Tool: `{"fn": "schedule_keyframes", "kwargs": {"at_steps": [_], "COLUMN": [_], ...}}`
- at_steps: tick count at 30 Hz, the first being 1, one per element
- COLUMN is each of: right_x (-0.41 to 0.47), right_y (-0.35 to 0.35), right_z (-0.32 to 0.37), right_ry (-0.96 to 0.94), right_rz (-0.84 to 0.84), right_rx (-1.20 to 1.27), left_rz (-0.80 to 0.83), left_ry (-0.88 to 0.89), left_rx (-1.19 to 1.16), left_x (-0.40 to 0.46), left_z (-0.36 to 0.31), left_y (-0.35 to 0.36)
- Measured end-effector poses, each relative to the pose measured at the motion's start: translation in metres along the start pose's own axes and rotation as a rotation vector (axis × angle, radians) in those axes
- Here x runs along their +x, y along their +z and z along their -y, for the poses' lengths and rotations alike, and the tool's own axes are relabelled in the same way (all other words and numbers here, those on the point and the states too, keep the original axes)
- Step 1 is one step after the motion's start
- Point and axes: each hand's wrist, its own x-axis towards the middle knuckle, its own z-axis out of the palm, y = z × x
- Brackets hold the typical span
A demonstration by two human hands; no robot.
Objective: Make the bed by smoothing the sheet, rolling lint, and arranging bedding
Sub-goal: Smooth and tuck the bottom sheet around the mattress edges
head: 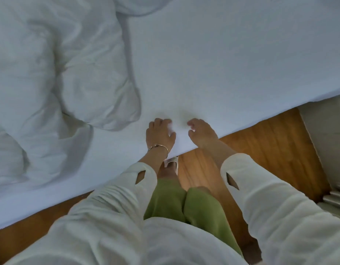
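Sheet: the white sheet [213,64] covers the bed, lying smooth over the middle and right of the scene, its near edge running diagonally above the floor.
Left hand: the left hand [160,133] rests on the sheet at the near edge, its fingers curled round a small fold of the fabric; a thin bracelet [158,147] circles the wrist.
Right hand: the right hand [201,131] is just beside the left, at the same edge of the sheet, fingers bent and loosely curled; whether they pinch the fabric I cannot tell, as they are blurred.
Duvet: a crumpled white duvet [50,73] is heaped on the left half of the bed, on top of the sheet, well apart from the hands.
Far bedding: another white rounded fold [140,4] lies at the far edge, partly cut off.
Floor: wooden floor [261,142] shows near and right of the bed.
Clothing: white sleeves [261,188], green trousers [165,199].
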Motion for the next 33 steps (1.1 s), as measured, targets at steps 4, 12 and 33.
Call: {"fn": "schedule_keyframes", "kwargs": {"at_steps": [4, 12, 33], "right_x": [0.029, 0.042, 0.031], "right_y": [-0.002, -0.007, -0.025], "right_z": [-0.023, -0.053, -0.036], "right_ry": [-0.252, -0.583, -0.47], "right_rz": [-0.06, -0.013, 0.342], "right_rx": [-0.167, -0.23, -0.35], "left_rz": [-0.134, -0.192, 0.086], "left_ry": [0.216, 0.251, -0.106], "left_rx": [0.038, -0.024, -0.124], "left_x": [0.006, 0.01, -0.013], "left_z": [0.009, 0.009, -0.018], "left_y": [0.023, 0.033, 0.017]}}
